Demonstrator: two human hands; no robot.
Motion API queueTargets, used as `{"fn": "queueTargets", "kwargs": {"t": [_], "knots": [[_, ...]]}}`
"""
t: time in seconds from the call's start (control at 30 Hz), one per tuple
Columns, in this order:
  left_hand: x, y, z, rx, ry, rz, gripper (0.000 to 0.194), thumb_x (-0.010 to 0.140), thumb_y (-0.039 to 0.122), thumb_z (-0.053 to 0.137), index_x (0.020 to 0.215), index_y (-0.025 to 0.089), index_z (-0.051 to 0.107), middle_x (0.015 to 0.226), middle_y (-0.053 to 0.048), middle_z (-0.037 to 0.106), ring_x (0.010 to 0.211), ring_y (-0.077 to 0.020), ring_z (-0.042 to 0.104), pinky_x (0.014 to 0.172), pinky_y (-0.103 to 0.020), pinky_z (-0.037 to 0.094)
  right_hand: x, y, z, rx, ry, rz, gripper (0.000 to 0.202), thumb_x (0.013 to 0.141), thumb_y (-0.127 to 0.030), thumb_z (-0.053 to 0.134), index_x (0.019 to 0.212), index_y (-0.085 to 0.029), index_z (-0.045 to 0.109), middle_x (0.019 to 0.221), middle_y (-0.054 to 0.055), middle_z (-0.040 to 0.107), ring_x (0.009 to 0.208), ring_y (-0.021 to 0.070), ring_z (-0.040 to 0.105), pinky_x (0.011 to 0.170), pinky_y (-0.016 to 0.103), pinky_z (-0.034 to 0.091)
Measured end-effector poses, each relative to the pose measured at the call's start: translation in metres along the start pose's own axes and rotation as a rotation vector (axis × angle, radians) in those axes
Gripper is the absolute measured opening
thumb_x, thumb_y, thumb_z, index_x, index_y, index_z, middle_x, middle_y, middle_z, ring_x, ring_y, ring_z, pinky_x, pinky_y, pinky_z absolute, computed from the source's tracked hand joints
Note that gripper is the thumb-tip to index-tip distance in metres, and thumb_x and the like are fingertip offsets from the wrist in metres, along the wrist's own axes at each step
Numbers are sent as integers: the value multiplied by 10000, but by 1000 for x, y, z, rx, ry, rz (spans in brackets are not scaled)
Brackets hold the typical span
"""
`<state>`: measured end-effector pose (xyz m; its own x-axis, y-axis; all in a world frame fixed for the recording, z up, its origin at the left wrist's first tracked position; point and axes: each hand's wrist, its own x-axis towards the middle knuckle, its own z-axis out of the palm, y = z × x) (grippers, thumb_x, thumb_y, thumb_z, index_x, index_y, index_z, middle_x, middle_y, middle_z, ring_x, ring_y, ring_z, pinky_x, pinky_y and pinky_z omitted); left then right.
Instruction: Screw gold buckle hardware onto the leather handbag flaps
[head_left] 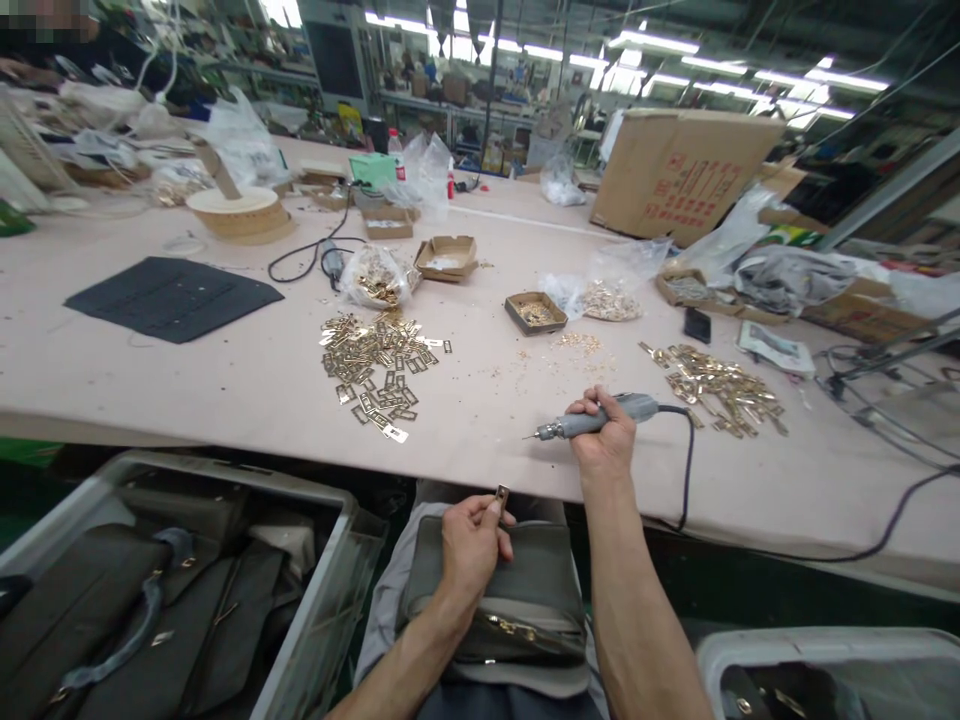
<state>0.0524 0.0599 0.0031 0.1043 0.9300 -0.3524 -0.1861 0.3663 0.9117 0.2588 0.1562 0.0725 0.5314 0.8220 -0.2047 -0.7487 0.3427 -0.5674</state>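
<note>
My left hand (472,540) pinches a small gold metal plate (502,493) with a slot, just above the olive-grey bag (525,570) on my lap. The bag's gold zip (510,630) faces me. In my right hand (606,430) is a grey electric screwdriver (574,425), its thin bit pointing left over the table edge. Its black cord (690,470) drops off the back end. Left of centre on the table lies a loose heap of gold rectangular frames (375,360). Right of the screwdriver is a second pile of gold plates (720,390).
Tiny gold screws (581,345) lie scattered by a small open box (535,312). A black sheet (172,298) and a round wooden piece (240,212) are at left. A crate of bags (352,510) stands beside my left side; another bin (840,645) stands at right. A large carton (682,170) is behind.
</note>
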Motion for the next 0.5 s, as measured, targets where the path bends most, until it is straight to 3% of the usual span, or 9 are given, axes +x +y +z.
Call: {"fn": "queueTargets", "kwargs": {"t": [0.1,0.23,0.37,0.5], "knots": [[1,1,1,-7,8,-7,389,803,503,702,770,115,688,682,-91,722,325,-100,512,353,-205,359,-6,13,-1,-30,96,192,222,787,-97,715,884,-189,537,814,-16,660,751,161,706,769,345,638],[2,1,1,-13,20,-19,390,811,499,700,791,109,692,667,-85,714,325,-98,504,356,-209,377,-20,36,8,-68,134,410,125,840,-107,645,887,-178,554,948,96,713,1038,327,706,857,515,623],[2,0,-1,-32,17,-22,378,814,481,698,829,103,687,701,-91,721,330,-100,507,349,-211,379,-19,52,10,-147,166,427,97,864,-114,627,916,-172,569,968,118,717,1005,331,714,828,524,628],[2,-2,-4,-37,36,-18,395,804,504,708,799,109,682,695,-91,718,325,-96,501,345,-209,378,-10,48,8,-184,177,384,103,878,-140,633,934,-185,559,1007,109,715,1003,316,715,849,554,614]]}}
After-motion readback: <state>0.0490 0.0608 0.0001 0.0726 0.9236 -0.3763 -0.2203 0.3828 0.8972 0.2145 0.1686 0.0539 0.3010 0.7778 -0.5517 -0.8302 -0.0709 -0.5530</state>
